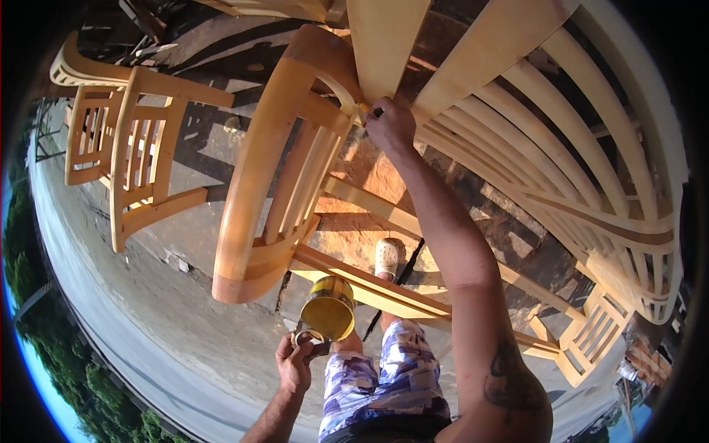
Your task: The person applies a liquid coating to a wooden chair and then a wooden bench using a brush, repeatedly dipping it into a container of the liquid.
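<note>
My left hand (294, 363) is closed on the handle of a paint-stained yellow can (329, 316), held low in front of my legs. The can's open mouth tilts towards me and shows a yellowish inside. Stretched far forward, my right hand (391, 127) is closed by the inner rear end of a wooden armrest (251, 170). A small yellowish bit shows at its fingers, but what they hold is mostly hidden. The armrest belongs to a large pale wooden bench frame, with a slatted side panel (292, 188) below it and a front rail (377, 288) between the can and me.
Long curved slats (546, 140) rise on the right. Another wooden seat frame (140, 148) stands at the left, and a slatted end (597, 332) is at lower right. My foot in a light clog (388, 257) is on the stained ground under the frame. A road (96, 295) runs along the left.
</note>
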`<action>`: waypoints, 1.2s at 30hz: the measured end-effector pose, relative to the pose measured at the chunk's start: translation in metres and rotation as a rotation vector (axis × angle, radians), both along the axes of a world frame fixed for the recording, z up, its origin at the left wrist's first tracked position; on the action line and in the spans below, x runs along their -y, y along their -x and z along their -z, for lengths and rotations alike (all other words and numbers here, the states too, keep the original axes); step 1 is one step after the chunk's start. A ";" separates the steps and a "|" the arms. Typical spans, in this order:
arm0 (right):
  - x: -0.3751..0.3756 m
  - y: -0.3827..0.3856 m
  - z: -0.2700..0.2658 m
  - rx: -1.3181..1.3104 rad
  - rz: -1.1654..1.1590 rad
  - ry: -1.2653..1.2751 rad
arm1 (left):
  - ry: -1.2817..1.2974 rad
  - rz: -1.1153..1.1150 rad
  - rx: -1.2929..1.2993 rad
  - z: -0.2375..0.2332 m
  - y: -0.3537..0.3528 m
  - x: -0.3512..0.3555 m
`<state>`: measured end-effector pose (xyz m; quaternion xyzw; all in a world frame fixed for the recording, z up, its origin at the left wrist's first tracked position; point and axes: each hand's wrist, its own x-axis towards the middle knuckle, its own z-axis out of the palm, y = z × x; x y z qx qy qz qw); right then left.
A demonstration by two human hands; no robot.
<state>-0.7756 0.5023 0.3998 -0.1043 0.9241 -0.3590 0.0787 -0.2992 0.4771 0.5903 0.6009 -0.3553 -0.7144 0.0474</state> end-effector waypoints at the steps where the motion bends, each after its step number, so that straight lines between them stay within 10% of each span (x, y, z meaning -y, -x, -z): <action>1: 0.001 0.000 0.000 0.002 -0.039 0.087 | 0.002 0.003 0.001 -0.001 0.002 0.000; 36: 0.018 0.005 -0.003 -0.093 -0.323 -0.152 | -0.005 -0.044 -0.017 -0.001 0.008 0.008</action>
